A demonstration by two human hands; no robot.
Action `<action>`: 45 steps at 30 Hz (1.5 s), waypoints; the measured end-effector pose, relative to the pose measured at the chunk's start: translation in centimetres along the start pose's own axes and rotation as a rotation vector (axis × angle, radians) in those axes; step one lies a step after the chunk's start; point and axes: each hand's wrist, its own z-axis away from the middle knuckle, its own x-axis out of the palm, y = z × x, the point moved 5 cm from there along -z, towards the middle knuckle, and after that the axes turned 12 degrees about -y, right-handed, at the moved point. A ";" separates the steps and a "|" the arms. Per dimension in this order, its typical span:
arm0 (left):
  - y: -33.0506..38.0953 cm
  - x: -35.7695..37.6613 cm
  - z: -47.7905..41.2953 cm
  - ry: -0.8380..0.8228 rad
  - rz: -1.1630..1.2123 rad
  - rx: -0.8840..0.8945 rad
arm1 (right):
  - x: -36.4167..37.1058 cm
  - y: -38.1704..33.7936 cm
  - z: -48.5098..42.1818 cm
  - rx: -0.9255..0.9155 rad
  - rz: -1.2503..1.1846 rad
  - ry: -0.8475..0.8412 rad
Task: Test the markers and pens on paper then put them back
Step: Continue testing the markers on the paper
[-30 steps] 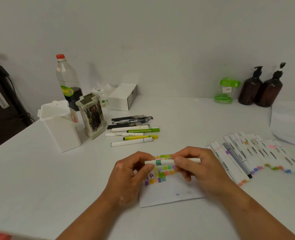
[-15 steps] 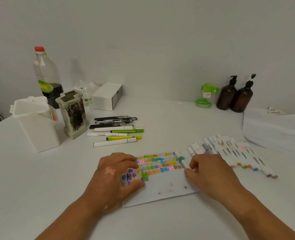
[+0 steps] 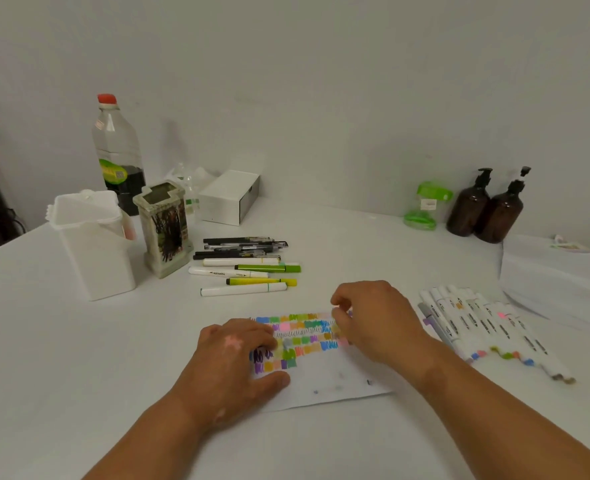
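Hands first: your left hand [image 3: 238, 362] lies flat on the left part of the paper [image 3: 338, 379], fingers laid out over the colour swatches and thumb along the near side. It presses the sheet and holds nothing. Your right hand [image 3: 380, 323] is over the sheet's far right corner with its fingers curled in toward the thumb. There is a pale blur at the fingertips, and I cannot tell whether it is a marker.

The paper sits near you at the middle of the table [image 3: 61, 358], its near edge just in front of your left thumb. Just beside your right wrist lies the row of markers [image 3: 477, 323], side by side with coloured ends toward you. A white stack [image 3: 556, 282] stands beyond them on the right.

Farther off, loose pens and markers [image 3: 248, 268] lie apart from the sheet, with a strip of table between. Left of them stand a patterned holder [image 3: 163, 230] and a white container [image 3: 92, 244]. The table's left edge runs past the container — a broad white surface shows on the near left, beside your left forearm.
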 end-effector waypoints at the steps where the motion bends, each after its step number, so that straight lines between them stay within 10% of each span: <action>1: 0.0 0.1 0.0 -0.001 0.004 -0.004 | 0.4 -1.3 -1.1 -0.065 -0.013 -0.019; 8: -0.2 0.1 -0.1 0.009 0.004 -0.007 | 2.9 -8.9 -6.4 -0.345 0.019 -0.066; 21: -0.2 0.4 -0.4 -0.007 0.000 0.005 | 3.7 -8.9 -6.8 -0.307 0.132 -0.104; 34: 0.8 -0.3 0.3 -0.012 0.089 0.001 | 2.3 -0.1 3.2 -0.149 -1.341 -0.153; 45: 4.6 -1.4 0.6 0.045 0.146 0.278 | 3.8 -1.6 5.1 -0.354 -1.226 -0.128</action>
